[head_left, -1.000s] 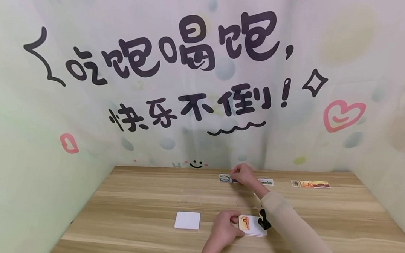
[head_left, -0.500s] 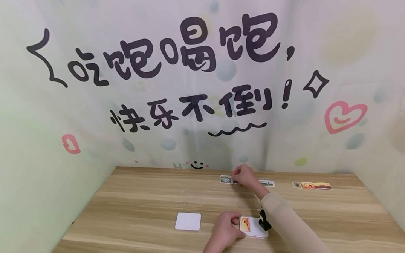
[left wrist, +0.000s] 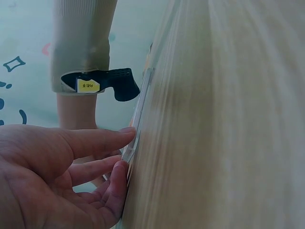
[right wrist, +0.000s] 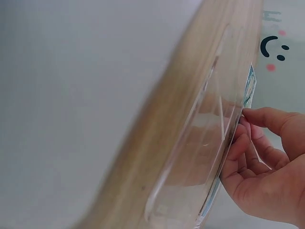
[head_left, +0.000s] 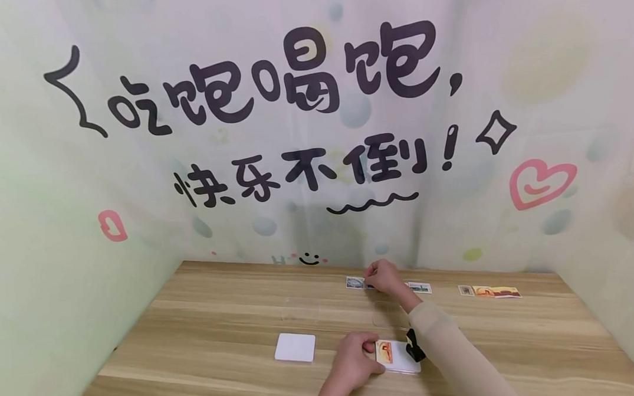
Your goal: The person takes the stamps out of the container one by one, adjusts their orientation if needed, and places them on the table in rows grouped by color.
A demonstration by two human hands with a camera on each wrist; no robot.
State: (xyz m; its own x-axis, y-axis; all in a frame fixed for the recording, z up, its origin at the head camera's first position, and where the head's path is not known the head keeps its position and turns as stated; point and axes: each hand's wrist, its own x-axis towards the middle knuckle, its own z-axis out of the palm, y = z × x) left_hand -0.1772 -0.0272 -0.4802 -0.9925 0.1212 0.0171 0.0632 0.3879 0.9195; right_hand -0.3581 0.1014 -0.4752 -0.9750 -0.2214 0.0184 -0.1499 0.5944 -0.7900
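Note:
In the head view my left hand [head_left: 353,359] grips the left edge of a white rectangular card [head_left: 404,359], thumb at the near side and fingers at the far side. An orange stamp [head_left: 384,352] lies on the card's left end. In the left wrist view, the fingertips of my left hand [left wrist: 90,167] hold the card's thin edge [left wrist: 143,100] low over the table. My right hand [head_left: 386,276] reaches to the back row, its fingers curled at a mostly covered blue stamp [head_left: 370,286]. In the right wrist view, my right hand [right wrist: 271,157] has thumb and fingertips together at that row.
A green stamp [head_left: 355,282] and a pale one [head_left: 420,288] flank my right hand. Several more, including an orange stamp [head_left: 483,292], lie at the back right. A second white card [head_left: 294,347] sits left. Clear plastic pieces [head_left: 300,308] lie mid-table, below the printed backdrop [head_left: 233,225].
The whole view has shifted slightly down and right. Both hands keep nearly the same places, the left at the white card, the right at the back row of stamps.

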